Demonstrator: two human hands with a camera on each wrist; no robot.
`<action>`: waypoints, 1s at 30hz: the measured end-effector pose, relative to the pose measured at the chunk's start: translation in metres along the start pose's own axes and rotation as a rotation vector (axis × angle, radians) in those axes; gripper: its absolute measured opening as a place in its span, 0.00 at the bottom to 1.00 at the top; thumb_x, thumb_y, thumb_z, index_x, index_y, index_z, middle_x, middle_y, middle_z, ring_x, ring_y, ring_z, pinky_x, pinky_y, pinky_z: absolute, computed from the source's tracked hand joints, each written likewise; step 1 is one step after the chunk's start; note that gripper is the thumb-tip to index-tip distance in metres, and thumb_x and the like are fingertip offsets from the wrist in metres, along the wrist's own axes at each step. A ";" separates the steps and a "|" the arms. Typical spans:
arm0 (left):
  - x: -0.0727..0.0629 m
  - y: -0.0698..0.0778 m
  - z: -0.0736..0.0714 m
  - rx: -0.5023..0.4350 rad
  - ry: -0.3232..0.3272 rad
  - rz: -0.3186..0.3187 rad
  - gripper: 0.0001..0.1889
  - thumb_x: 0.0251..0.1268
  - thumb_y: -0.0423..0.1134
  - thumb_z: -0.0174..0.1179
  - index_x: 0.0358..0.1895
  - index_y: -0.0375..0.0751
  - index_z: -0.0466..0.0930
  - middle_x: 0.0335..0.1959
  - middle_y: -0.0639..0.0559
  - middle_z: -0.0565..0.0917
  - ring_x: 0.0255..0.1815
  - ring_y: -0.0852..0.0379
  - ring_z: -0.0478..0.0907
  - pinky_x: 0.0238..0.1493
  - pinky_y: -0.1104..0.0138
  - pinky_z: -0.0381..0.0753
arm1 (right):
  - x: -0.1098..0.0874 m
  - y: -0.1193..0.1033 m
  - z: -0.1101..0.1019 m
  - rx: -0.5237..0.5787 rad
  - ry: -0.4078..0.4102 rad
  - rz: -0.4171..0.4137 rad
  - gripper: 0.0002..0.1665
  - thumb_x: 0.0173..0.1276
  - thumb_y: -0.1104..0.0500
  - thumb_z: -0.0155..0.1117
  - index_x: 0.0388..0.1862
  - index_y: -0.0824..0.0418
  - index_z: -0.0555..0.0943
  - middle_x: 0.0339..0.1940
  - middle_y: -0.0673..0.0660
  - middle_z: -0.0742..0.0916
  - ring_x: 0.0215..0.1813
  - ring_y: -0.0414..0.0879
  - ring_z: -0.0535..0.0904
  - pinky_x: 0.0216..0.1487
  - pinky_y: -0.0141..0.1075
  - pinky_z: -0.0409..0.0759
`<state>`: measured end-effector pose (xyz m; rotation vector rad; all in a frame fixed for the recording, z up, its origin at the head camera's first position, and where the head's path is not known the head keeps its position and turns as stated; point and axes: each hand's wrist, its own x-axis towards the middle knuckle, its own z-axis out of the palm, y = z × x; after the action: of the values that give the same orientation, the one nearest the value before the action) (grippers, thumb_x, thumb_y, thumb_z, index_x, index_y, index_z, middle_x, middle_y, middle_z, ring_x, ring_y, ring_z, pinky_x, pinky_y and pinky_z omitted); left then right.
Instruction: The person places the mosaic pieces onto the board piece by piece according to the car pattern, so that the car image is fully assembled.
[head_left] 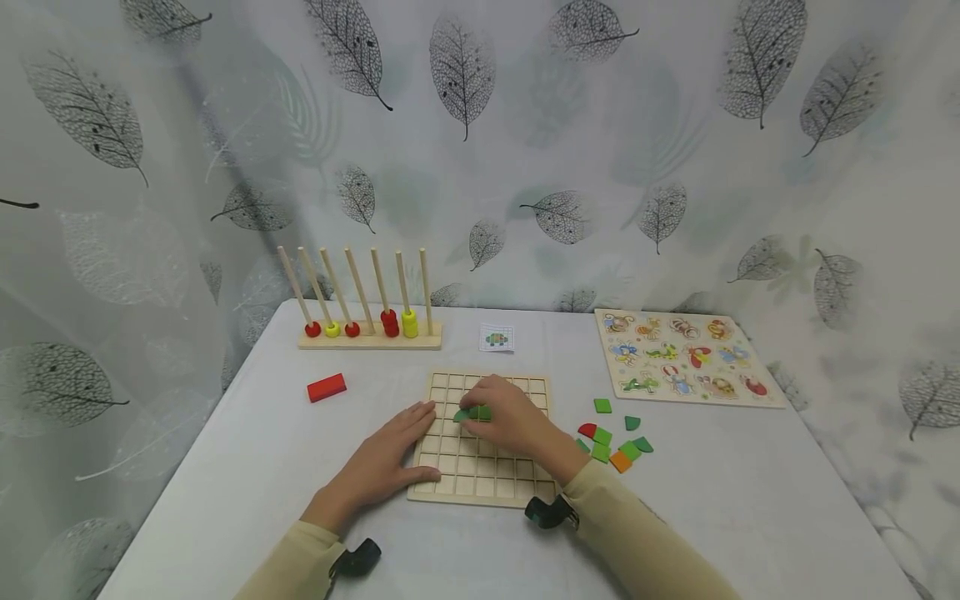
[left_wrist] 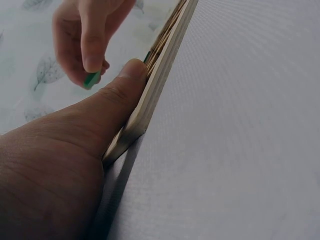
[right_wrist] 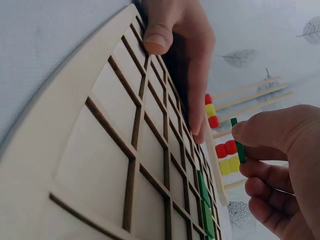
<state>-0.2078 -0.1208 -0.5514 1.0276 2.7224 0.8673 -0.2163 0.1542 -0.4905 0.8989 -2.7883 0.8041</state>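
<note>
- Right hand (head_left: 504, 414) pinches a green tile (right_wrist: 240, 146) between thumb and fingertips, just above the grid board (head_left: 450, 475), near tiles already seated.
- Left hand (head_left: 390, 462) lies flat, fingers straight, steadying the board's left edge on the tabletop (head_left: 225, 467).

bare table (head_left: 247, 467) left, loose tiles (head_left: 615, 442) right, abacus (head_left: 367, 321) perhaps clear behind
</note>
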 end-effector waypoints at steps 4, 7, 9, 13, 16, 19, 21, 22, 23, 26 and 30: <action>-0.001 0.000 0.001 -0.003 0.000 0.004 0.55 0.65 0.70 0.71 0.87 0.43 0.61 0.89 0.52 0.58 0.88 0.48 0.52 0.82 0.44 0.62 | 0.003 -0.001 0.006 -0.013 -0.002 -0.017 0.09 0.72 0.57 0.79 0.48 0.57 0.91 0.46 0.50 0.89 0.52 0.45 0.82 0.55 0.41 0.85; -0.002 0.000 0.000 -0.003 -0.002 0.004 0.55 0.65 0.70 0.71 0.87 0.42 0.61 0.89 0.53 0.58 0.88 0.48 0.52 0.82 0.44 0.62 | 0.005 -0.003 0.009 -0.018 -0.012 -0.013 0.10 0.72 0.57 0.79 0.49 0.57 0.92 0.46 0.50 0.90 0.53 0.45 0.83 0.57 0.41 0.84; -0.002 0.001 -0.001 -0.005 -0.002 0.004 0.55 0.65 0.70 0.71 0.87 0.42 0.61 0.89 0.53 0.58 0.88 0.48 0.52 0.81 0.43 0.63 | 0.007 -0.004 0.011 -0.024 -0.023 -0.010 0.10 0.73 0.56 0.79 0.50 0.57 0.92 0.47 0.50 0.90 0.53 0.45 0.83 0.57 0.41 0.84; -0.002 0.002 -0.002 -0.004 -0.003 0.002 0.55 0.65 0.70 0.71 0.87 0.41 0.61 0.89 0.52 0.58 0.88 0.48 0.52 0.81 0.43 0.63 | 0.011 -0.005 0.015 -0.027 -0.051 0.000 0.11 0.74 0.55 0.78 0.50 0.57 0.91 0.46 0.49 0.90 0.51 0.45 0.82 0.54 0.40 0.83; -0.003 0.002 -0.002 -0.006 -0.004 0.003 0.55 0.65 0.70 0.71 0.87 0.42 0.61 0.89 0.52 0.58 0.88 0.48 0.52 0.82 0.44 0.62 | 0.012 -0.004 0.018 -0.042 -0.073 0.015 0.11 0.74 0.54 0.77 0.50 0.57 0.92 0.45 0.48 0.89 0.50 0.44 0.81 0.53 0.39 0.83; -0.003 0.001 -0.001 -0.008 0.000 0.004 0.55 0.65 0.70 0.70 0.87 0.42 0.61 0.88 0.52 0.58 0.88 0.48 0.52 0.81 0.44 0.62 | 0.012 -0.004 0.021 -0.053 -0.087 0.030 0.11 0.75 0.53 0.77 0.51 0.56 0.92 0.46 0.47 0.89 0.51 0.43 0.81 0.54 0.38 0.83; -0.003 0.001 -0.001 -0.007 0.002 0.005 0.55 0.65 0.70 0.70 0.87 0.42 0.61 0.88 0.52 0.59 0.88 0.48 0.53 0.81 0.44 0.63 | 0.011 -0.003 0.023 -0.060 -0.093 0.033 0.10 0.76 0.54 0.76 0.51 0.55 0.92 0.47 0.47 0.89 0.52 0.42 0.80 0.55 0.38 0.83; -0.003 0.002 -0.001 -0.006 0.001 0.005 0.55 0.65 0.70 0.70 0.87 0.43 0.61 0.88 0.53 0.59 0.88 0.48 0.53 0.81 0.44 0.63 | 0.011 -0.003 0.024 -0.063 -0.093 0.036 0.11 0.76 0.53 0.76 0.52 0.55 0.92 0.47 0.47 0.89 0.52 0.42 0.80 0.56 0.38 0.83; -0.003 0.002 -0.001 -0.007 0.001 0.006 0.55 0.65 0.70 0.70 0.87 0.43 0.61 0.88 0.52 0.59 0.88 0.48 0.53 0.81 0.43 0.63 | 0.010 -0.003 0.024 -0.067 -0.092 0.036 0.11 0.76 0.53 0.75 0.52 0.55 0.92 0.47 0.47 0.89 0.52 0.43 0.80 0.56 0.38 0.83; -0.002 0.003 -0.002 -0.009 0.001 0.012 0.54 0.66 0.69 0.71 0.87 0.42 0.61 0.88 0.52 0.59 0.88 0.48 0.53 0.81 0.44 0.63 | 0.010 -0.002 0.025 -0.079 -0.087 0.042 0.11 0.76 0.53 0.75 0.52 0.56 0.92 0.48 0.47 0.88 0.52 0.43 0.80 0.57 0.39 0.83; -0.001 0.003 -0.003 -0.011 0.000 0.013 0.54 0.66 0.67 0.72 0.87 0.42 0.61 0.88 0.51 0.59 0.88 0.47 0.53 0.82 0.44 0.62 | 0.010 -0.001 0.026 -0.087 -0.093 0.050 0.12 0.76 0.52 0.75 0.52 0.56 0.92 0.48 0.47 0.88 0.52 0.43 0.80 0.57 0.39 0.83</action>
<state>-0.2058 -0.1209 -0.5474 1.0446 2.7113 0.8831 -0.2223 0.1349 -0.5099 0.8769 -2.9110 0.6575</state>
